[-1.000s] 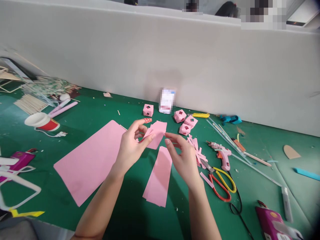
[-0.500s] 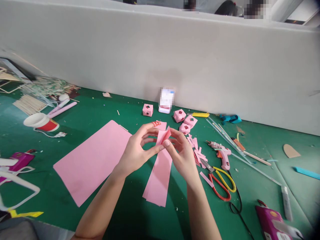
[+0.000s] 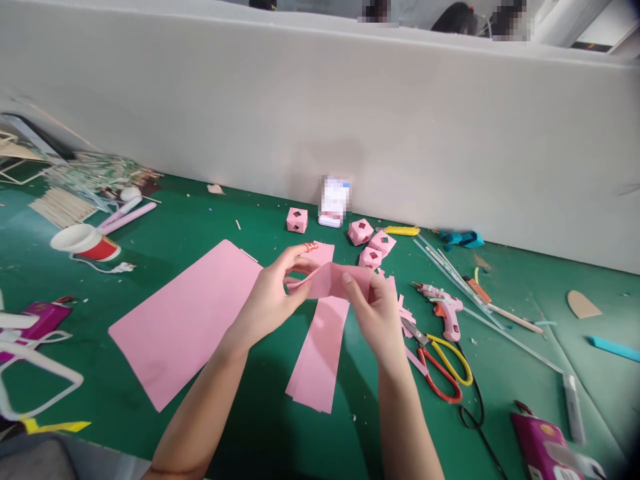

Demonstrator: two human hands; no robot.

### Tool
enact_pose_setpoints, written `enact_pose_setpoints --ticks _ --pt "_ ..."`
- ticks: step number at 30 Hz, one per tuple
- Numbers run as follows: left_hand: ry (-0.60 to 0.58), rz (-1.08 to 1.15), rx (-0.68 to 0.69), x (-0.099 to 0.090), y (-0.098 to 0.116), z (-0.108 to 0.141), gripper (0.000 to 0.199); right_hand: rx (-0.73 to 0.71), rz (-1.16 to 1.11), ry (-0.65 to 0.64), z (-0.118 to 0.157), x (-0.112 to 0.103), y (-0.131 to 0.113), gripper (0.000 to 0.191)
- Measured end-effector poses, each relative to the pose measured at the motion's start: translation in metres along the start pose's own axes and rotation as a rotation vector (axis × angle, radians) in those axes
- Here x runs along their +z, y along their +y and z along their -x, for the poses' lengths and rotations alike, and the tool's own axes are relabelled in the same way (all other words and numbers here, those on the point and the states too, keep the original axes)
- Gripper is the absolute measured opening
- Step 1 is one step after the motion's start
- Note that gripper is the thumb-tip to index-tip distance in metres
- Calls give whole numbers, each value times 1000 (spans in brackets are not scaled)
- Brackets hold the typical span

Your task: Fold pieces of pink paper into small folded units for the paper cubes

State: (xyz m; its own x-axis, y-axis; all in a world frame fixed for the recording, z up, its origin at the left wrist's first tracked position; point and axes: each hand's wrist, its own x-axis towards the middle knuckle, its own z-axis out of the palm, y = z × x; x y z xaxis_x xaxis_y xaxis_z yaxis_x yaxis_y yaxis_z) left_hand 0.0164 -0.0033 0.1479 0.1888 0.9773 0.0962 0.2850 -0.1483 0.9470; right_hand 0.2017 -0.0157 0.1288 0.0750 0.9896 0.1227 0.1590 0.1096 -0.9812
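A creased pink paper strip [image 3: 327, 280] is stretched between my two hands above the table. My left hand [image 3: 280, 287] pinches its left end between thumb and fingers. The right end is gripped by my right hand [image 3: 375, 307], its thumb lying on the near face. Below the strip lies a small stack of pink paper strips [image 3: 320, 360]. A large pink sheet [image 3: 185, 327] rests left of my left forearm. Beyond my hands sit folded pink paper shapes with cut-out holes, one at the left [image 3: 297, 220] and several at the right [image 3: 361, 232].
At the right lie scissors [image 3: 440, 367], a pink glue gun [image 3: 443, 307], a yellow cutter [image 3: 400, 231] and a purple box [image 3: 545, 447]. A phone [image 3: 334, 200] leans on the white partition [image 3: 320, 100]. At the left stand a paper cup [image 3: 93, 243] and piles of sticks [image 3: 63, 207].
My hands have moved apart, the right one to the right. The folded pink strip between them has been opened out sideways, showing its creased face.
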Motion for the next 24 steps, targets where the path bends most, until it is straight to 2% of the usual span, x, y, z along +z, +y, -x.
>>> enact_pose_setpoints --ticks 3,6,11,17,24 --pt "19 -27 -47 -3 2 0 41 15 -18 -66 1 0 -3 27" --pt "33 -30 -52 -4 3 1 38 53 30 -63 2 0 -6 31" --pt "-53 13 -71 -5 1 2 35 58 18 -9 0 -1 -5 30" --pt "-83 38 -98 -4 1 0 45 71 8 -48 -2 -1 -1 29" --pt "-46 75 -131 -2 4 -1 47 88 -19 -81 -1 1 -4 28"
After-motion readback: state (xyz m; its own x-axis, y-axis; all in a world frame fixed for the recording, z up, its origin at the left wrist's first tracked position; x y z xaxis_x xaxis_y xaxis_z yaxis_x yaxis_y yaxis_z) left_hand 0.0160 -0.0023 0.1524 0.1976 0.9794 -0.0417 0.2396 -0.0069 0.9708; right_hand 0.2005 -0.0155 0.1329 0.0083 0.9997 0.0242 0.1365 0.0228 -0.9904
